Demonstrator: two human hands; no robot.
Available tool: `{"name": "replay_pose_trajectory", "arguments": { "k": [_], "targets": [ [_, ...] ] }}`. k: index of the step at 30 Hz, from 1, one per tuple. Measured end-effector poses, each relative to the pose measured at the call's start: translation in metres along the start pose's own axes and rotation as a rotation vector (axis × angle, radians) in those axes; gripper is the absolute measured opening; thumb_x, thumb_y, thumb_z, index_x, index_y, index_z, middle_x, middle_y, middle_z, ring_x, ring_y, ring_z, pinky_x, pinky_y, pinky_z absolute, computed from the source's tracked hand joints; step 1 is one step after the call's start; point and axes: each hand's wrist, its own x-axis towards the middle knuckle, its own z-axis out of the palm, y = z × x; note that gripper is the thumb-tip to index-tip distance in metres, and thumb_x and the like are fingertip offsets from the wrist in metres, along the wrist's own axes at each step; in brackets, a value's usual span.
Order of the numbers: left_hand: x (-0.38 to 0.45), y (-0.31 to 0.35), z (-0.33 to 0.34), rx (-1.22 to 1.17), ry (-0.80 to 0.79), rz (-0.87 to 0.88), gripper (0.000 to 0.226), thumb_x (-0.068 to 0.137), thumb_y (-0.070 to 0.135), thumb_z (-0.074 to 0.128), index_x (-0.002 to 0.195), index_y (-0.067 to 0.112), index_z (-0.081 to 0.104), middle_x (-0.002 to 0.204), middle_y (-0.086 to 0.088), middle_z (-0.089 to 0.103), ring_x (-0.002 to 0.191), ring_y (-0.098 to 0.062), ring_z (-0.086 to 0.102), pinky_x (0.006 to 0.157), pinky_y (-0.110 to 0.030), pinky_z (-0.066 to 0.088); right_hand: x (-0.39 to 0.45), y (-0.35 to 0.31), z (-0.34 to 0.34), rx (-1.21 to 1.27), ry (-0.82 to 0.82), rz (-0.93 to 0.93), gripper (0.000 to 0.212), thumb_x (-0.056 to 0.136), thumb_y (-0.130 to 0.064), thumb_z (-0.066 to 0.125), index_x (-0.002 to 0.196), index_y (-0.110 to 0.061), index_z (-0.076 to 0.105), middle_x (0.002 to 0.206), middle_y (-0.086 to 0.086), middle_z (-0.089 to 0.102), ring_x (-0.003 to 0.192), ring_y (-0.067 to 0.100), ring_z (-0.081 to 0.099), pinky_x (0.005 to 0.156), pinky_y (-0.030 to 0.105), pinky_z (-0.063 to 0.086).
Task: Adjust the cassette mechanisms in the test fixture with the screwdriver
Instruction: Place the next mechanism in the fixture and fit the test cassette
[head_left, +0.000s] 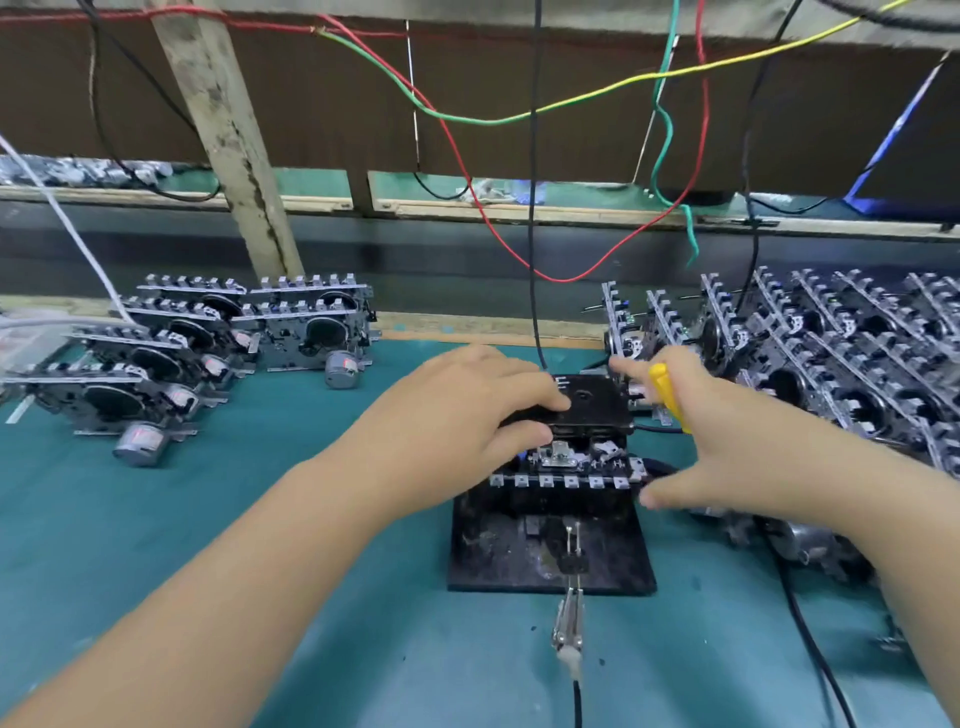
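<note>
Near the mat's mid, left hand (467, 405) grips the cassette mech (566, 415) in the fixture (488, 551), right hand (727, 426) holds the screwdriver (667, 392) w/ fingers spread, prob still seating it, next needs tip on screw.

Matt teal mat (218, 519); glossy yellow plastic screwdriver (667, 392); scuffed black fixture (498, 561); bright metal cassette mechanisms (857, 364); rough wooden post (228, 140).

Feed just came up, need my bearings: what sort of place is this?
Likely an electronics assembly or test bench: batches of cassette mechanisms on a green mat, a black test fixture, loose wiring overhead.
</note>
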Motion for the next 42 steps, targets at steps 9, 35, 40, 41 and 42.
{"name": "replay_pose_trajectory", "arguments": {
  "k": [9, 35, 40, 41, 42],
  "targets": [
    [-0.01, 0.002, -0.006, 0.012, -0.079, 0.036, 0.061, 0.081, 0.06, 0.066, 0.136, 0.036, 0.055, 0.15, 0.004, 0.048, 0.137, -0.013, 0.038, 0.111, -0.021, 0.02, -0.007, -0.012, 0.047, 0.596, 0.575, -0.132, 0.04, 0.094, -0.018, 0.067, 0.078, -0.036, 0.035, 0.083, -0.013, 0.073, 0.093, 0.009, 0.072, 0.094, 0.045, 0.049],
    [-0.033, 0.034, 0.088, -0.581, 0.458, -0.304, 0.064, 0.066, 0.041, 0.09, 0.118, 0.053, 0.054, 0.162, 0.029, 0.007, 0.147, -0.002, 0.026, 0.103, -0.01, 0.028, -0.006, -0.005, 0.069, 0.871, 0.645, -0.141, 0.024, 0.095, -0.034, 0.055, 0.078, -0.041, 0.04, 0.083, -0.007, 0.072, 0.11, 0.012, 0.07, 0.1, 0.052, 0.048],
    [-0.035, 0.034, 0.092, -0.589, 0.5, -0.286, 0.065, 0.065, 0.041, 0.091, 0.117, 0.056, 0.056, 0.161, 0.032, 0.008, 0.148, -0.005, 0.026, 0.108, -0.015, 0.029, -0.011, -0.005, 0.074, 0.867, 0.652, -0.124, 0.025, 0.102, -0.023, 0.056, 0.083, -0.033, 0.044, 0.09, -0.005, 0.075, 0.112, 0.01, 0.069, 0.097, 0.047, 0.048],
    [-0.036, 0.035, 0.093, -0.593, 0.498, -0.286, 0.064, 0.064, 0.044, 0.089, 0.117, 0.057, 0.056, 0.161, 0.032, 0.008, 0.149, -0.005, 0.025, 0.108, -0.018, 0.031, -0.012, -0.005, 0.075, 0.865, 0.654, -0.117, 0.019, 0.099, -0.031, 0.058, 0.084, -0.033, 0.046, 0.095, -0.007, 0.076, 0.112, 0.009, 0.069, 0.096, 0.045, 0.049],
    [-0.039, 0.034, 0.095, -0.591, 0.489, -0.284, 0.062, 0.063, 0.05, 0.086, 0.116, 0.059, 0.056, 0.161, 0.032, 0.007, 0.149, -0.004, 0.024, 0.107, -0.02, 0.031, -0.014, -0.005, 0.077, 0.86, 0.641, -0.098, 0.017, 0.096, -0.042, 0.06, 0.085, -0.036, 0.049, 0.099, -0.007, 0.076, 0.113, 0.007, 0.069, 0.094, 0.043, 0.049]
  ]
}}
